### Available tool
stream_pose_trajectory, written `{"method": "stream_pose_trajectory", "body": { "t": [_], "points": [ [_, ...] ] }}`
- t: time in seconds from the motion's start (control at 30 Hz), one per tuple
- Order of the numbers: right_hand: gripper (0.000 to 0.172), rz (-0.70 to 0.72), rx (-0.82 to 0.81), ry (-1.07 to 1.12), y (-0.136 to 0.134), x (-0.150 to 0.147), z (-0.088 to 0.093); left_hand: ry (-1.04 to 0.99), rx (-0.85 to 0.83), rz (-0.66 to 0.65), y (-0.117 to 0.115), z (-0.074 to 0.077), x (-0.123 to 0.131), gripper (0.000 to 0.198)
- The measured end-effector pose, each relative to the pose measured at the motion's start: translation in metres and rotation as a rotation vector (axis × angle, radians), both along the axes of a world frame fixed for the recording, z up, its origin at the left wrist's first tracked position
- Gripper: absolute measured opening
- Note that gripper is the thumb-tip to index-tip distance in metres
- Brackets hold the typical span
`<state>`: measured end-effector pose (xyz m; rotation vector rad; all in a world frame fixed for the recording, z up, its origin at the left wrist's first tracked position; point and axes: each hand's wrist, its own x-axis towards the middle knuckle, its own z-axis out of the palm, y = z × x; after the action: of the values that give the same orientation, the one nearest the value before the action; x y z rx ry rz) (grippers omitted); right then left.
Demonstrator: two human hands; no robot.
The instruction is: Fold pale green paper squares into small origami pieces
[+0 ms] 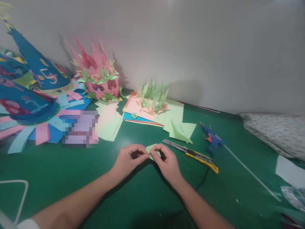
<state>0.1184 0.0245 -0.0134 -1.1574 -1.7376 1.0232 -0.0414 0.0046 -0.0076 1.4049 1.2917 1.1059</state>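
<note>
"At middle of tabletop [133, 197], near snap-off cutter [193, 153]: holding what?"

"Pinching small lt.-green paper piece [149, 148] btwn L hand [127, 159] & R hand [168, 162], both closed narrow."

"Which step?"

"Prob. folding/shaping. Calls next for firm pinch, careful crease."

Left grip [128, 158] close beside right grip [168, 159]

Crown [152, 92] seemingly on sheets [175, 109], behind hands [127, 158].

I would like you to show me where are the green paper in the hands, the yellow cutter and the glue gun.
Green paper [148, 148]: head view, its upper left part.
Cutter [193, 154]: head view, its handle.
Glue gun [214, 141]: head view, its blue body.
</note>
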Motion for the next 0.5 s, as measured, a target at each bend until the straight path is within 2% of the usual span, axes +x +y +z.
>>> {"method": "stream_pose_trajectory", "body": {
  "t": [0.27, 0.5],
  "points": [
    [0.012, -0.048, 0.008, -0.03, -0.0015, -0.0011, -0.0002, -0.02, -0.061, 0.032, -0.0036, 0.0008, 0.0038, 0.011],
    [0.011, -0.055, 0.007, -0.064, -0.0022, -0.0011, -0.0008, -0.222, -0.182, 0.047, -0.0039, -0.0003, 0.0063, 0.02]
  ]
}}
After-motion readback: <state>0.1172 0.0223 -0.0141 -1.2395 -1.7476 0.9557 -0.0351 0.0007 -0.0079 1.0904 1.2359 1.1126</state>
